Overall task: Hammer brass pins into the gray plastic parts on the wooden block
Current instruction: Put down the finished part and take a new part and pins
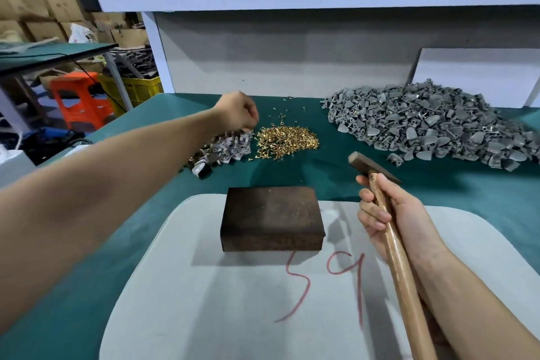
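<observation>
White pad [204, 301], marked "59" in red: lies on the green table [467, 193]. Wooden block [271, 218]: on the pad, top bare.

Right hand [391, 219]: clenched round the handle of the hammer [401, 280], head raised right of the block.

Left hand [236, 112]: arm outstretched, fingers bunched downward over the small pile of gray parts [225, 147]; whether it holds anything cannot be told.

Brass pins [286, 140]: loose pile just beside.

Large gray heap [432, 123]: far right.

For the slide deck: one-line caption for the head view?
Right hand grips a hammer beside the wooden block while the left hand hovers over the small pile of gray parts.
</observation>
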The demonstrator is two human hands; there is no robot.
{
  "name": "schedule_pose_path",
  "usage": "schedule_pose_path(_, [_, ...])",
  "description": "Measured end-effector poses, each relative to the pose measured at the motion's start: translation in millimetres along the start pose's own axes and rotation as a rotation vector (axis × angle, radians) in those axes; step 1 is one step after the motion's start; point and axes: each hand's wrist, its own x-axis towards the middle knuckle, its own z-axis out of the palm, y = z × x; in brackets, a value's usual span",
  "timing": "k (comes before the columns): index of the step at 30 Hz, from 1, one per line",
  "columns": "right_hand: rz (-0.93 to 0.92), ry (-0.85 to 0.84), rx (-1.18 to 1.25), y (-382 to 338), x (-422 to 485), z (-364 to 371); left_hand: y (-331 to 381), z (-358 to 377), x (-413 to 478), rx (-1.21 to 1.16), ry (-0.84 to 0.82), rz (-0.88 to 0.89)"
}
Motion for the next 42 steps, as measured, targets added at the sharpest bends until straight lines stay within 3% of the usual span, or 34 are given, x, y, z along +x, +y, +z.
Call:
schedule_pose_path(3, [-0.006,-0.007,0.0,0,1,-1,-18,-18,-5,0.134,-0.074,-0.014])
schedule_pose_path(8, [-0.01,-0.013,-0.062,2,4,-1,-30,-8,-22,0.46,-0.197,0.118])
schedule_pose_path(12, [-0.04,0.034,-0.153,6,5,-4,-22,-1,-27,0.579,-0.255,0.217])
schedule_pose_path(16, [-0.139,0.107,-0.331,8,2,-3,-9,-3,-32,0.785,-0.309,0.339])
schedule_pose_path(19, [-0.223,0.155,-0.556,11,-6,2,-5,1,-37,0.876,-0.355,0.333])
schedule_pose_path(24, [-0.248,0.249,-0.884,20,-10,10,-9,-1,-41,0.793,-0.351,0.291])
schedule_pose_path(27, [-0.393,0.407,-1.27,21,-11,7,-18,-10,-41,0.729,-0.348,0.259])
schedule_pose_path(31, [-0.491,0.555,-1.595,18,-15,6,-23,-19,-41,0.575,-0.274,0.259])
schedule_pose_path(36, [-0.505,0.519,-1.606,19,-14,4,-21,-8,-42,0.561,-0.41,0.267])
schedule_pose_path(42, [-0.504,0.497,-1.612,18,-12,0,-12,0,-50,0.482,-0.326,0.233])
